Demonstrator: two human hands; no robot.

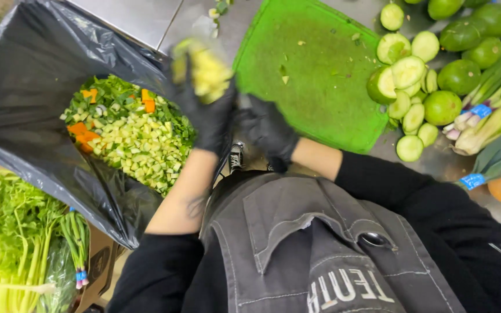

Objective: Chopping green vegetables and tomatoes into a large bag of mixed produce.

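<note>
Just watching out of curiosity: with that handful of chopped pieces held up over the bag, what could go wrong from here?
1. The left hand holds its chopped pieces near the edge of the black bag, so some could fall outside it, perhaps to the floor.
2. The green board is tipped over the counter edge; it might slide off.
3. The cut halves are piled loosely beside the board and could roll.

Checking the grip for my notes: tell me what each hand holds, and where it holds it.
The left hand, in a black glove, cups a blurred heap of pale yellow-green diced pieces from underneath, over the black bin bag. The right hand appears to hold nothing.
</note>
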